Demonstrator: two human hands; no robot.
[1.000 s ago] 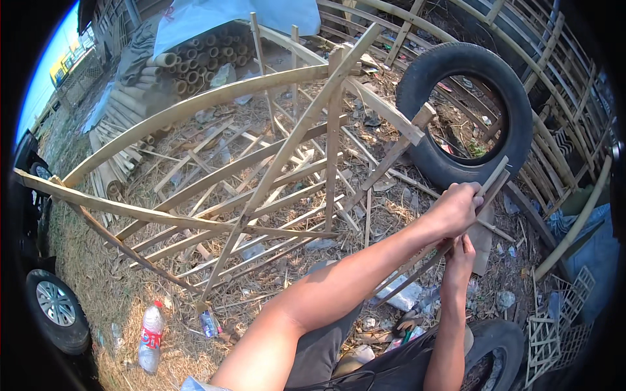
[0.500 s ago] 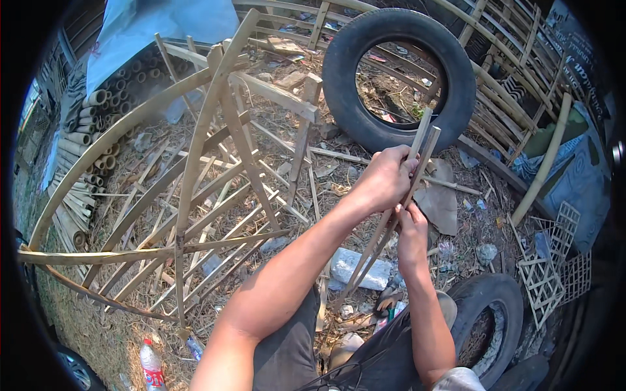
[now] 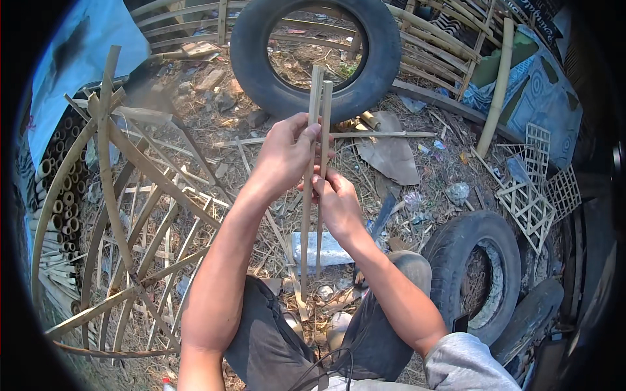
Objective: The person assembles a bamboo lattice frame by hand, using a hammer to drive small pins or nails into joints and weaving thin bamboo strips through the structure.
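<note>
Two long, narrow bamboo strips stand nearly upright and side by side in front of me, a small gap between their top ends. My left hand is closed round the left bamboo strip, thumb lying along its face. Lower down, my right hand pinches the right bamboo strip between thumb and fingers; some fingertips reach behind the strips. Their lower ends hang between my knees, in front of a whitish block on the ground. Part of a dark flat blade-like piece shows beside my right wrist.
A curved bamboo frame fills the left side, with stacked bamboo tubes behind it. A large tire stands ahead, another tire at right. Lattice pieces lie beyond it. Sticks and litter cover the ground.
The strips have swung from a rightward slant to nearly upright, and the gap between their tops has changed little. Both hands keep hold. The view has shifted, so the frame and large tire appear farther left.
</note>
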